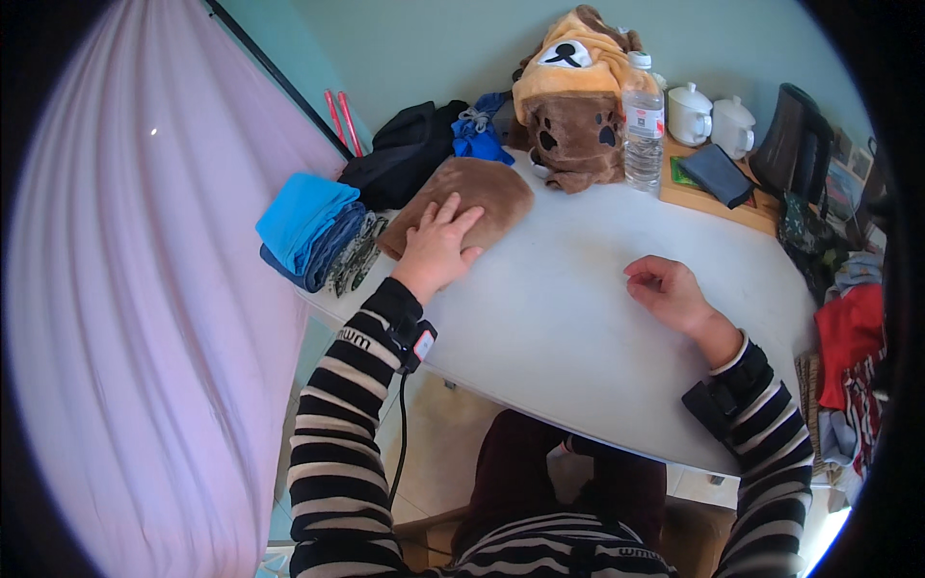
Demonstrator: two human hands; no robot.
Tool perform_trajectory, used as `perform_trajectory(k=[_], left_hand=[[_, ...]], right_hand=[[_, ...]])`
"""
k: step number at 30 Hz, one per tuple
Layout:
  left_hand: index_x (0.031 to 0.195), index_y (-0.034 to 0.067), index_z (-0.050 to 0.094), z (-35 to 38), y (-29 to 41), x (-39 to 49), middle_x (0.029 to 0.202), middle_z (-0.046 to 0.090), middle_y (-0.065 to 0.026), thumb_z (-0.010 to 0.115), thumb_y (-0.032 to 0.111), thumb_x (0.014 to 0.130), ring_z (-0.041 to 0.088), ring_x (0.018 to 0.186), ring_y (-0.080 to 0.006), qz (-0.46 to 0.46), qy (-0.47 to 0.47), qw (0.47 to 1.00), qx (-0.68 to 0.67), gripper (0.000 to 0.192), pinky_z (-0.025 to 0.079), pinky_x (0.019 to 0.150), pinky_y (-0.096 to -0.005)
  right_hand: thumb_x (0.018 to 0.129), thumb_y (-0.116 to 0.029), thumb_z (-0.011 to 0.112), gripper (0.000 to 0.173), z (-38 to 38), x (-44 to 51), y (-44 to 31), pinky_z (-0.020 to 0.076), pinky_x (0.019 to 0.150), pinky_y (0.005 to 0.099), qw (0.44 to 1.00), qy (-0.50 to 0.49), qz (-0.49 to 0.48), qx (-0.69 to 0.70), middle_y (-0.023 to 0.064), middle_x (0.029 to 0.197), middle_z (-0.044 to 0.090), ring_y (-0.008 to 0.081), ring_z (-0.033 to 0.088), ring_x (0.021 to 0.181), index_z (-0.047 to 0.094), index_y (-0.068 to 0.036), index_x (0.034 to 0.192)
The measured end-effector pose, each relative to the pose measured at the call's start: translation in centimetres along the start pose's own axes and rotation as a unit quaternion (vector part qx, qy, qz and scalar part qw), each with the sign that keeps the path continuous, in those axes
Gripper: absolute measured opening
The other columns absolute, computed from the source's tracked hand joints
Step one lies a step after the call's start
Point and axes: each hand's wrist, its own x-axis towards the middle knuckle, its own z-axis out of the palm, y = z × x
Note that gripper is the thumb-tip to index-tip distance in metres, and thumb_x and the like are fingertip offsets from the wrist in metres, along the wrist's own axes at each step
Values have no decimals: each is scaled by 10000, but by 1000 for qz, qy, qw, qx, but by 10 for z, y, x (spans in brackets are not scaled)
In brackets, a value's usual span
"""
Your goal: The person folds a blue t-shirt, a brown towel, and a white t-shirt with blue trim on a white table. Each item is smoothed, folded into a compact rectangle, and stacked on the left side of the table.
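My left hand (438,246) rests with spread fingers on a folded brown plush cloth (470,188) at the left of the white table (556,311). Just left of that bundle sits a stack of folded clothes, with a bright blue garment (303,217) on top, a dark blue one below and a camouflage-patterned cloth (358,253) beside it. My right hand (668,292) is over the right part of the table, fingers loosely curled, with nothing visible in it. Whether it touches the tabletop I cannot tell.
Against the wall are a black bag (412,144), a blue drawstring pouch (480,137), a bear-faced plush item (571,101) and a water bottle (643,130). Lidded white mugs (689,112) and a black kettle (791,141) stand on a wooden tray (672,180). Clothes (849,339) are heaped at the right.
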Motion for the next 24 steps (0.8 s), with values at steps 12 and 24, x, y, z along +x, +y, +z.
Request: perform_trajectory(k=[12,24], left_hand=[[1364,260,371,25,-47,47,1497,183,-55,630,312,808,185,1349,-377,-110,-14,993,-34,616,272,1010,-591],[1304,7,402,22,-33,-9,1260,475,-226,694,138,733,446,1170,-374,129,210,958,-148,655,352,996,-407]], right_hand=[[766,-88,614,172,0,3,-7,505,680,282,999,21,11,-37,82,771,653,168,620,693,651,-46,929],[751,-126,592,160,5,9,14,508,709,337,997,17,-43,-60,97,832,664,229,633,757,653,-93,895]])
